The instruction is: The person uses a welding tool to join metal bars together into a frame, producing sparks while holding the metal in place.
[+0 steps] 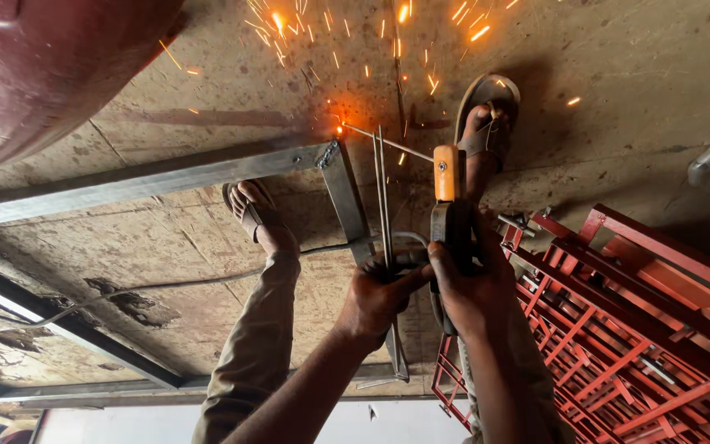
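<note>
Dull grey metal frame (207, 171) on a rough, stained concrete floor (634, 66).

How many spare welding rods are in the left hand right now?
3, as far as shows: thin spare rods held upright in the left hand, fanned beside the electrode holder in the right hand. More may be hidden in the bundle.

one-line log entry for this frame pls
right hand: grips electrode holder | left hand: holds spare rods | arc: sparking at frame corner

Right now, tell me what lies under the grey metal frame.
Under the grey metal frame lies a stained concrete floor, with sparks at the welded corner. The floor directly beneath the bars is covered.
</note>
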